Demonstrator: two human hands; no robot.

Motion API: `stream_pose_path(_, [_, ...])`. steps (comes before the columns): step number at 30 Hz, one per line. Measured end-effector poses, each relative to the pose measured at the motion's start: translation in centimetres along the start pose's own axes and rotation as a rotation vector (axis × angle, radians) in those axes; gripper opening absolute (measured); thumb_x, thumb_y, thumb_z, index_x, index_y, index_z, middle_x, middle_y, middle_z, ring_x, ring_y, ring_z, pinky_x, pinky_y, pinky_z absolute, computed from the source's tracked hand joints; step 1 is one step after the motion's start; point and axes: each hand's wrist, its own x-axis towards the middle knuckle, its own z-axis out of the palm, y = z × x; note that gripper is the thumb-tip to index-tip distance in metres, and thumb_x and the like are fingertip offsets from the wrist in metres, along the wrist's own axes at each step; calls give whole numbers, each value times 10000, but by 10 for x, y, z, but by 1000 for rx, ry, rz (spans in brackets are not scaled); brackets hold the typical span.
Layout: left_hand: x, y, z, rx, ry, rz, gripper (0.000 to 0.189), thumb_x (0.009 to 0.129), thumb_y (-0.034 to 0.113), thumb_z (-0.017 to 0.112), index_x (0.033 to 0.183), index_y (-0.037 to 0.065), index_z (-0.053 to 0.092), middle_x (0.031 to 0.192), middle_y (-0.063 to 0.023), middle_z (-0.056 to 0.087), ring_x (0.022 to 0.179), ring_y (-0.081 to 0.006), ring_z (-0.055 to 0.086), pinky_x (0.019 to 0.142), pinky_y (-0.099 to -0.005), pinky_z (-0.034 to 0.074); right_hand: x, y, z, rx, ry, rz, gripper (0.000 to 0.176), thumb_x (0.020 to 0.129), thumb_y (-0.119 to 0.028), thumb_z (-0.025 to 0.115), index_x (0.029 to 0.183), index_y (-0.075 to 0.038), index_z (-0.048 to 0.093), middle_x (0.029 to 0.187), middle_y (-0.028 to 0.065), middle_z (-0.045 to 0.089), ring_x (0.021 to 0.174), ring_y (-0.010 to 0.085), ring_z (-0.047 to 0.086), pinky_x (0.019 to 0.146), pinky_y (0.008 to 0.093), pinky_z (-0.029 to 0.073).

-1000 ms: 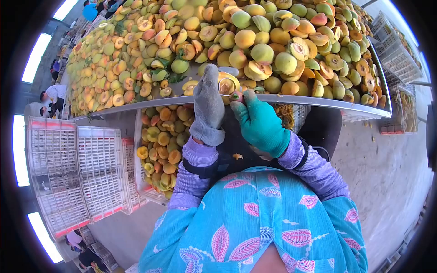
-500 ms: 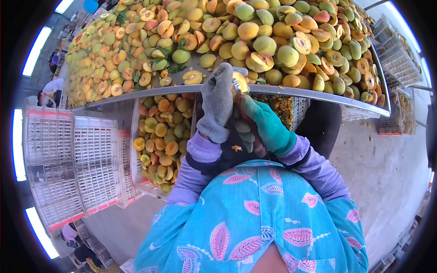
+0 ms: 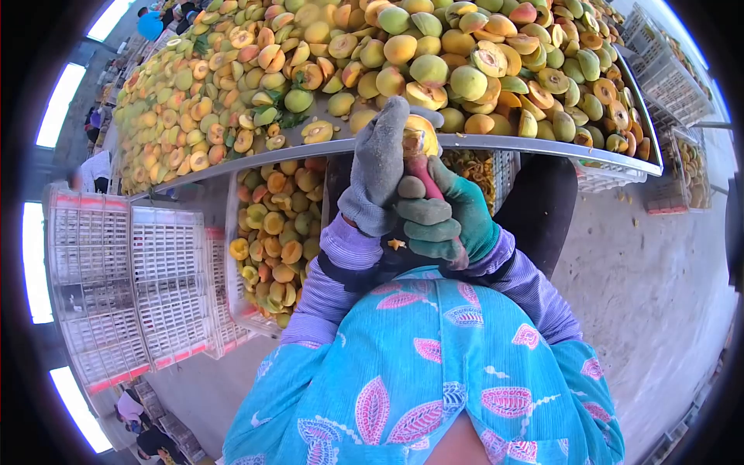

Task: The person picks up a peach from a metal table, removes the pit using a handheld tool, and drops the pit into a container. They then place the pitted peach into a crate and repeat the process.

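My left hand (image 3: pixel 372 170), in a grey glove, is closed around a cut peach half (image 3: pixel 421 128) just in front of the table edge. In my right hand (image 3: pixel 442 221), gloved in green and grey, is a pitting tool with a pinkish-red handle (image 3: pixel 419 170). Its head meets the flesh of the peach half; the exact shape of its tip is hidden. My fingers wrap the handle, whose lower end sticks out below them. Halved and whole peaches (image 3: pixel 428 71) lie heaped on the metal-edged table (image 3: pixel 310 149) beyond my hands.
Below the table at left stands a crate of peach halves (image 3: pixel 283 225). Another crate (image 3: pixel 504 182) beside my leg holds orange scraps (image 3: pixel 471 170). Stacked white crates (image 3: pixel 93 287) are at far left, more crates (image 3: pixel 670 77) at right. Other people are in the background.
My right hand has turned, bringing the red handle and the curled fingers into view. The tool's head has gone deeper into the peach half, its metal now mostly hidden. The view has shifted slightly.
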Motion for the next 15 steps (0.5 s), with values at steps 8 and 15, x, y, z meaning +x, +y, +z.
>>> stream_pose_path(8, [-8,-23,-4,-66,-55,-153,375,1024,284,402,1175,-14,571,926,-114,675,597,-93,569,412,-176,362,-58,-13,14,-866,651,-397,335,1007,-400,499,1048,-70,542,703,14,548,484,132,503,429,284,418])
stream_pose_path(15, [-33,-14,1,99,63,-398,329,904,212,519,1160,20,595,871,-83,634,543,-87,510,435,-198,388,-38,8,-11,-2576,1171,-709,209,943,-265,607,984,-83,512,771,165,647,635,376,647,520,477,498])
